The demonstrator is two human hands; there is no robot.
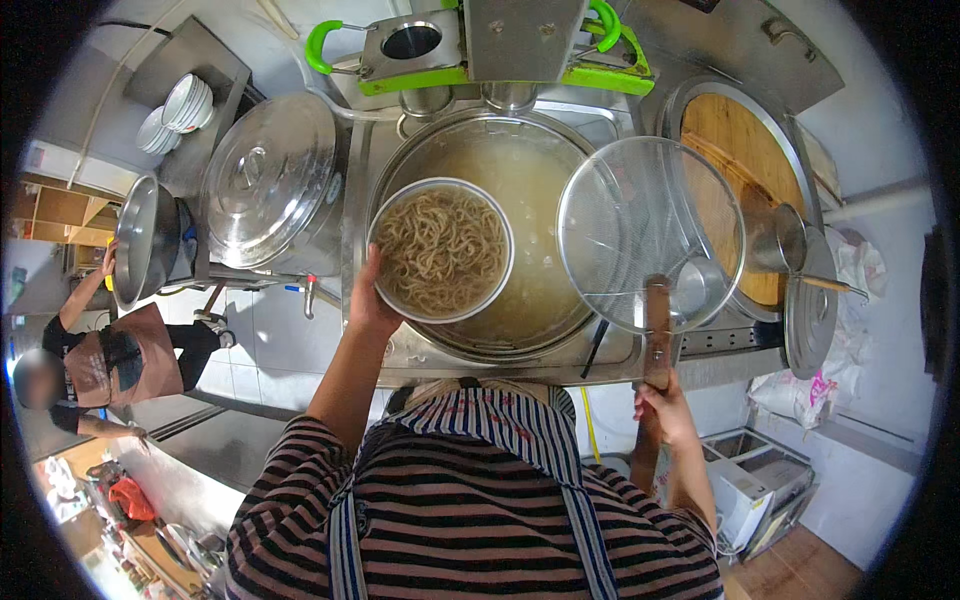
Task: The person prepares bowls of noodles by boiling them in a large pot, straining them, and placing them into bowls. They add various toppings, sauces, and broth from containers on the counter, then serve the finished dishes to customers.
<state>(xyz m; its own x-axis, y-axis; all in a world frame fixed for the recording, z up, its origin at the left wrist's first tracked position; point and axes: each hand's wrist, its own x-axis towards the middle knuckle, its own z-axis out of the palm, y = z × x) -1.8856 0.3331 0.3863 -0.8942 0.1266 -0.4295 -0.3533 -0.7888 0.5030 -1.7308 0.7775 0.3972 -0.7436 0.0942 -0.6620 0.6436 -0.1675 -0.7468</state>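
My left hand (376,294) grips the rim of a white-edged bowl (507,281) full of brownish noodles (442,244) in liquid. The bowl is over the left part of a large round pot (386,161) of cloudy liquid (536,202). In my right hand (667,409) is the wooden handle (657,337) of a large wire-mesh strainer (622,217). The strainer's mesh looks empty; it hangs to the pot's right, partly overlapping a round wooden lid (712,127) in the view.
A metal noodle press (517,45) with green handles stands above the pot's far side. To the left are a lidded steel pot (270,180) and stacked bowls (187,101). Another person (112,349) touches a large metal basin (142,244). A long-handled ladle (780,236) rests at right.
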